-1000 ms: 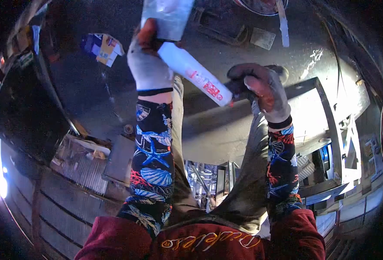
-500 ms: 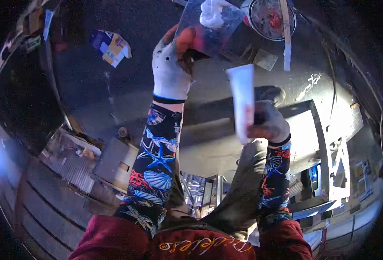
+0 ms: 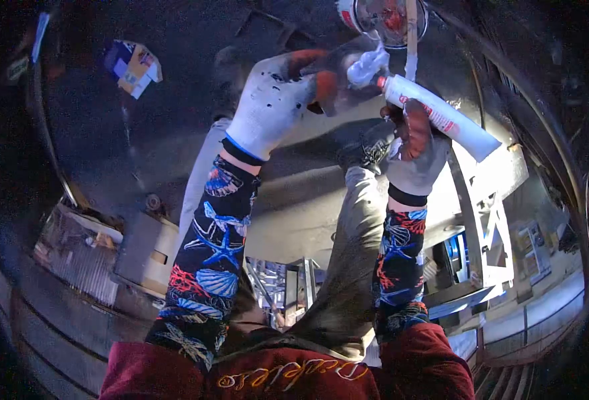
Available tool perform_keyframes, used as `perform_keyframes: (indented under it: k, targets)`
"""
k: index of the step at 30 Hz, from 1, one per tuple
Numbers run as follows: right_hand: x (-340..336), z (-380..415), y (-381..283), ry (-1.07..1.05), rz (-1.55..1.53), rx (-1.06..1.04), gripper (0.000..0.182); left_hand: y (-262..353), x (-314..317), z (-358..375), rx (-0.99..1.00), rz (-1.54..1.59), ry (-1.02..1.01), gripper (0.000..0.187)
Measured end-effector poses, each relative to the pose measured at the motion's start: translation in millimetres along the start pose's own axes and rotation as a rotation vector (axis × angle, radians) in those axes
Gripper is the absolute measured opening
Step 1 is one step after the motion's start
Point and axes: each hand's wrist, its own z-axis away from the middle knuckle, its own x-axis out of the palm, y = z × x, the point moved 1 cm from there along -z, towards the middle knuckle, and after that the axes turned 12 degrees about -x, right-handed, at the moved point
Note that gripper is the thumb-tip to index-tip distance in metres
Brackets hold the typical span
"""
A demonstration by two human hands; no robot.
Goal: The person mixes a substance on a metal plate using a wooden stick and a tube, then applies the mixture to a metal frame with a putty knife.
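Observation:
My gloved left hand (image 3: 278,100) is closed on a dark, partly see-through plate (image 3: 338,83), gripping its near left side. A lump of white paste (image 3: 368,65) sits on the plate's right part. My gloved right hand (image 3: 418,143) is wrapped round a white tube (image 3: 444,120) with red print. The tube lies tilted, its red nozzle pointing up and left beside the paste; whether the two touch is hard to tell.
A round can (image 3: 391,23) with red residue stands at the top, a flat stick (image 3: 411,40) across it. Torn cardboard packaging (image 3: 134,68) lies at upper left. A pale metal frame (image 3: 494,247) is at the right, and a grey box (image 3: 146,250) at lower left.
The tube has swung from upright to a slant and moved up and right, its nozzle now at the paste. The plate has come lower in the view; the can has shifted up and left.

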Motion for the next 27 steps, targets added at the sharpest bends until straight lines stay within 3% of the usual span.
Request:
perform_keyframes:
  k: [1, 2, 5, 7, 10, 11, 13, 17, 19, 21, 23, 25, 27]
  targets:
    - [3, 2, -4, -0.05, 0.433, -0.131, 0.032, 4, 2, 3, 0.038, -0.048, 0.004, 0.039]
    - [-2, 3, 1, -0.054, 0.435, -0.129, 0.032, 5, 4, 6, 0.076, -0.097, 0.007, 0.038]
    - [-25, 3, 24, 0.014, 0.11, 0.015, 0.033, 1, 3, 2, 0.031, -0.076, -0.027, 0.036]
    - [-27, 3, 26, 0.161, -0.079, -0.104, 0.037, 4, 5, 5, 0.028, -0.072, -0.031, 0.036]
    - [-17, 5, 13, 0.214, -0.338, 0.001, 0.041, 3, 10, 6, 0.008, -0.001, -0.027, 0.037]
    - [-17, 4, 12, 0.214, -0.338, 0.001, 0.041, 2, 10, 5, -0.009, 0.071, -0.019, 0.038]
    - [-14, 2, 9, 0.098, -0.058, -0.05, 0.041, 1, 7, 4, 0.005, 0.024, -0.024, 0.037]
    - [-8, 5, 2, 0.07, -0.066, -0.005, 0.043, 0, 8, 5, 0.034, -0.084, -0.005, 0.036]
    - [-12, 6, 7, 0.202, -0.246, 0.022, 0.044, -1, 7, 4, 0.022, -0.093, -0.009, 0.036]
    - [-16, 7, 11, 0.147, -0.259, 0.016, 0.046, -2, 6, 3, 0.007, -0.101, -0.013, 0.036]
    - [-13, 7, 10, 0.089, -0.27, 0.009, 0.048, -1, 7, 4, 0.162, -0.221, -0.018, 0.036]
    - [-5, 10, 4, 0.03, 0.054, -0.073, 0.051, 0, 10, 5, 0.084, -0.14, -0.018, 0.036]
    - [-2, 7, -2, 0.07, -0.116, -0.017, 0.049, 0, 8, 6, 0.008, -0.059, -0.015, 0.036]
